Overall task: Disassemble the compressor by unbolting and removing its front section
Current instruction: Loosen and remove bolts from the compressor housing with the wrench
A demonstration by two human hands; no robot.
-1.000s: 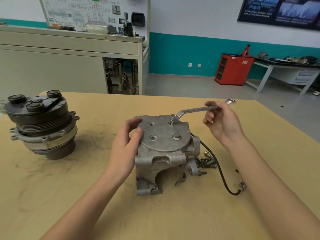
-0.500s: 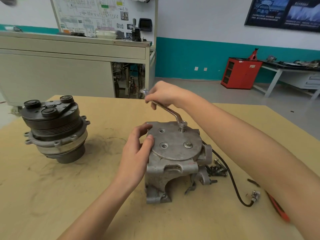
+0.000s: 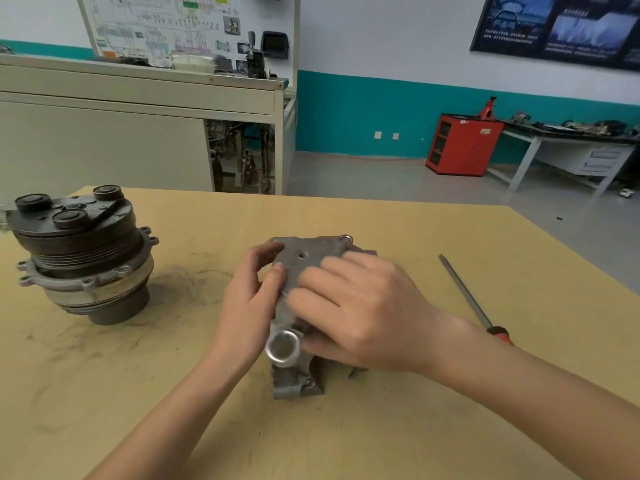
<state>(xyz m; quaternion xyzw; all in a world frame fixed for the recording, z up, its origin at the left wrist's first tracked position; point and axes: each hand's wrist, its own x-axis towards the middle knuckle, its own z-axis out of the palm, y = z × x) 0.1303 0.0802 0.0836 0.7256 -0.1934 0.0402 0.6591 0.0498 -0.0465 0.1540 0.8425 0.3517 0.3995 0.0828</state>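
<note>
Grey cast-metal compressor housing (image 3: 313, 247) is standing on the tan wooden table (image 3: 415, 427), left hand (image 3: 249, 306) gripping its edge, right hand (image 3: 360, 313) pressing flat-fingered on top; likely heavy, rigid, greasy, so lifting by both flanks

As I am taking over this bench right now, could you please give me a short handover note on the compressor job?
Left hand grips the left edge of the silver housing; right hand lies flat across its top plate.
The black pulley section stands apart at the left of the table; a red-handled screwdriver lies to the right. No wrench in view.
Done: the pulley section looks separated; one plate hole is empty.
Left: a bolt head shows at the plate's far corner; probably remove it, then lift the plate.
</note>
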